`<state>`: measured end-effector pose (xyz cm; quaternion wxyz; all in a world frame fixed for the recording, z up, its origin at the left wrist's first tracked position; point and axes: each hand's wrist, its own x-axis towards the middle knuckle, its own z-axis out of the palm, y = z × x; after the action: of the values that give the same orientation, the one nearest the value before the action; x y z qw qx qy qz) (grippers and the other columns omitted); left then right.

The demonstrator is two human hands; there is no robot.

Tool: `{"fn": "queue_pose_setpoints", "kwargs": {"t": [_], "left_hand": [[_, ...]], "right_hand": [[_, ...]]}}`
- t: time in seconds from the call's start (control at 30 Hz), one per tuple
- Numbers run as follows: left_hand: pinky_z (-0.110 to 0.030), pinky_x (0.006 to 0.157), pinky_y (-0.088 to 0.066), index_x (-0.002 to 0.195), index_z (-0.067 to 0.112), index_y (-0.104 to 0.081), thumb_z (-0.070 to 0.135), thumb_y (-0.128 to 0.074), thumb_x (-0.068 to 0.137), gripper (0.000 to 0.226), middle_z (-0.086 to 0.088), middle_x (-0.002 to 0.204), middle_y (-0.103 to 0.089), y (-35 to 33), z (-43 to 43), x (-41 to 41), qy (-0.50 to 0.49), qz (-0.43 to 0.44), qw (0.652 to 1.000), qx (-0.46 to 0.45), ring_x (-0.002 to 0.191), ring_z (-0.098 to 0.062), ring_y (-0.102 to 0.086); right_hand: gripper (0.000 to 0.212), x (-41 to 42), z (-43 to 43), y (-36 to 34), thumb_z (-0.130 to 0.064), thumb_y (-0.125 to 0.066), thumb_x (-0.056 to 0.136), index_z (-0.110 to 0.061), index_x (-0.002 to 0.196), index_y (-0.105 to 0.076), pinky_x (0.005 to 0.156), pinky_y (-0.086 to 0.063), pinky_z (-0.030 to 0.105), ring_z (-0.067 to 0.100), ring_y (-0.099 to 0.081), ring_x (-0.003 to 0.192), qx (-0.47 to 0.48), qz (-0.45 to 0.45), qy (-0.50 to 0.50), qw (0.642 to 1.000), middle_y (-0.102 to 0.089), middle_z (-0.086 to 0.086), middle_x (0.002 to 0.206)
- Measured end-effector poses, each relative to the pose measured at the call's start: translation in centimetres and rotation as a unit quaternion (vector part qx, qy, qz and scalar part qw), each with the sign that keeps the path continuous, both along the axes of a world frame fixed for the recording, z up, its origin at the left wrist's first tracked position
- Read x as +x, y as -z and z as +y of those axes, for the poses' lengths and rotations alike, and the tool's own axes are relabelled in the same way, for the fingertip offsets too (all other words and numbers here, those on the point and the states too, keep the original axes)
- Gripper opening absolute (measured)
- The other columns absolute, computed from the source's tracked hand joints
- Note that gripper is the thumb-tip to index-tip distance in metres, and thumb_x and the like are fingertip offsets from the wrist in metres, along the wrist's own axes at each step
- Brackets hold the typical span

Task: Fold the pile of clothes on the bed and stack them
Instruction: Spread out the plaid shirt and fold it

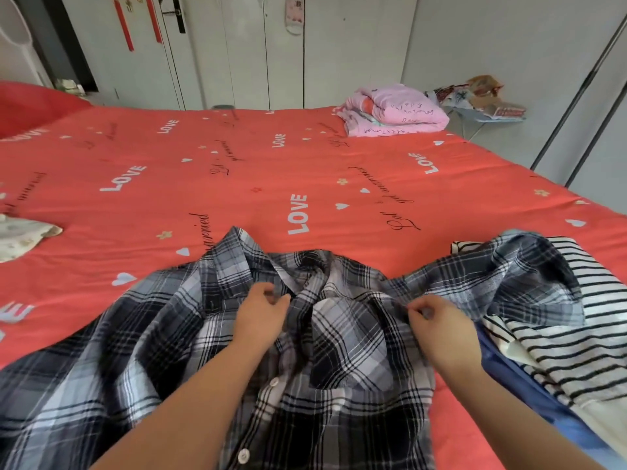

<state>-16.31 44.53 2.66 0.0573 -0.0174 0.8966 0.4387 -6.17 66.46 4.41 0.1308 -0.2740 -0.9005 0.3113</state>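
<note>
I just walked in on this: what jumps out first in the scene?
The bright red bedsheet printed with LOVE fills the view. Nearest the camera, the left hand and right hand pinch a dark plaid shirt near its collar. A striped garment lies at right; folded pink bedding sits far back.

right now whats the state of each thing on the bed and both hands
plaid shirt: spread out, unfolded, collar rumpled, front partly open
left hand: fingers pinching the shirt near the collar
right hand: fingers pinching the shirt's shoulder fabric
striped garment: unfolded, crumpled, partly under the shirt's sleeve
blue garment: unfolded, under the striped one
pink bedding: folded, at far corner
pale cloth: crumpled, apart at left edge
</note>
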Motion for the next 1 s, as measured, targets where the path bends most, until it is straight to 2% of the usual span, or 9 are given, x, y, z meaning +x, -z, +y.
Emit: {"fn": "queue_pose_setpoints", "kwargs": {"t": [0.2,0.27,0.3,0.37,0.53,0.6,0.7,0.87,1.0], "left_hand": [[-0.036,0.065,-0.046,0.146,0.027,-0.024,0.021,-0.048,0.096,0.055,-0.002,0.075,-0.055,-0.4,1.2,-4.1,0.142,0.045,0.973,-0.177,0.07,-0.023,-0.057],[-0.031,0.074,-0.042,0.113,0.026,-0.056,0.019,-0.043,0.098,0.021,-0.002,0.085,-0.057,-0.6,1.6,-5.3,0.163,0.033,0.972,-0.168,0.087,-0.024,-0.055],[-0.027,0.073,-0.037,0.084,0.027,-0.056,0.016,-0.042,0.098,0.022,0.001,0.079,-0.053,-0.9,1.7,-5.9,0.155,0.041,0.978,-0.137,0.087,-0.021,-0.052],[-0.024,0.068,-0.033,0.071,0.026,-0.046,0.014,-0.044,0.097,0.028,0.005,0.073,-0.046,-1.9,1.9,-7.8,0.096,0.071,0.992,-0.048,0.075,-0.017,-0.048],[-0.031,0.08,-0.04,0.092,0.013,-0.053,0.014,-0.063,0.087,0.012,-0.009,0.098,-0.055,-5.7,1.9,-14.2,-0.01,0.048,0.977,0.208,0.088,-0.022,-0.05],[-0.03,0.077,-0.039,0.095,0.016,-0.051,-0.001,-0.062,0.084,0.023,-0.009,0.1,-0.051,-6.0,1.7,-15.9,0.003,0.051,0.983,0.176,0.089,-0.022,-0.048],[-0.027,0.082,-0.041,0.138,0.012,-0.037,-0.008,-0.06,0.083,0.063,-0.012,0.124,-0.051,-5.5,1.1,-17.4,0.038,0.047,0.988,0.144,0.097,-0.02,-0.052],[-0.016,0.084,-0.033,0.144,0.008,-0.027,0.001,-0.053,0.089,0.062,0.001,0.133,-0.041,-3.3,0.0,-16.6,0.023,0.166,0.986,0.007,0.108,-0.014,-0.044],[-0.037,0.104,-0.032,0.147,0.013,-0.019,0.019,-0.063,0.087,0.074,-0.015,0.143,-0.033,-0.4,-1.1,-15.5,0.01,0.157,0.984,-0.088,0.13,-0.031,-0.036]], "right_hand": [[0.016,-4.6,-3.6,-1.6,-0.019,-0.054,0.09,-0.024,0.103,-0.059,0.046,-0.033,0.02,0.007,-0.047,0.049,0.019,0.031,-0.162,0.986,-0.048,-0.011,0.056],[0.015,-6.2,-4.2,-1.1,-0.021,-0.054,0.091,-0.023,0.105,-0.059,0.044,-0.03,0.018,0.006,-0.043,0.047,0.008,0.027,-0.181,0.983,-0.046,-0.01,0.056],[0.015,-6.8,-4.3,-0.8,-0.021,-0.053,0.092,-0.022,0.105,-0.059,0.045,-0.031,0.02,0.008,-0.043,0.047,0.007,0.022,-0.185,0.983,-0.046,-0.009,0.057],[0.015,-7.7,-4.3,-0.2,-0.021,-0.052,0.092,-0.022,0.106,-0.058,0.047,-0.032,0.024,0.01,-0.042,0.048,0.007,0.017,-0.183,0.983,-0.047,-0.008,0.058],[0.03,-10.1,-3.8,1.1,-0.027,-0.05,0.094,-0.021,0.123,-0.051,0.07,-0.043,0.026,0.012,-0.053,0.083,0.044,-0.016,-0.183,0.982,-0.055,-0.004,0.099],[0.044,-11.0,-3.6,2.1,-0.033,-0.049,0.095,-0.023,0.136,-0.041,0.09,-0.043,0.03,0.02,-0.047,0.113,0.079,-0.051,-0.178,0.979,-0.047,0.003,0.127],[0.056,-12.1,-3.9,3.2,-0.04,-0.044,0.096,-0.026,0.146,-0.024,0.108,-0.032,0.039,0.023,-0.028,0.135,0.122,-0.117,-0.181,0.969,-0.03,0.001,0.147],[0.059,-13.2,-4.4,4.4,-0.039,-0.039,0.097,-0.025,0.148,-0.013,0.114,-0.023,0.042,0.025,-0.012,0.142,0.177,-0.173,-0.164,0.955,-0.015,0.001,0.154],[0.056,-14.7,-4.6,4.3,-0.037,-0.041,0.096,-0.026,0.147,-0.018,0.108,-0.029,0.041,0.025,-0.019,0.138,0.226,-0.116,-0.146,0.956,-0.021,0.002,0.151]]}}
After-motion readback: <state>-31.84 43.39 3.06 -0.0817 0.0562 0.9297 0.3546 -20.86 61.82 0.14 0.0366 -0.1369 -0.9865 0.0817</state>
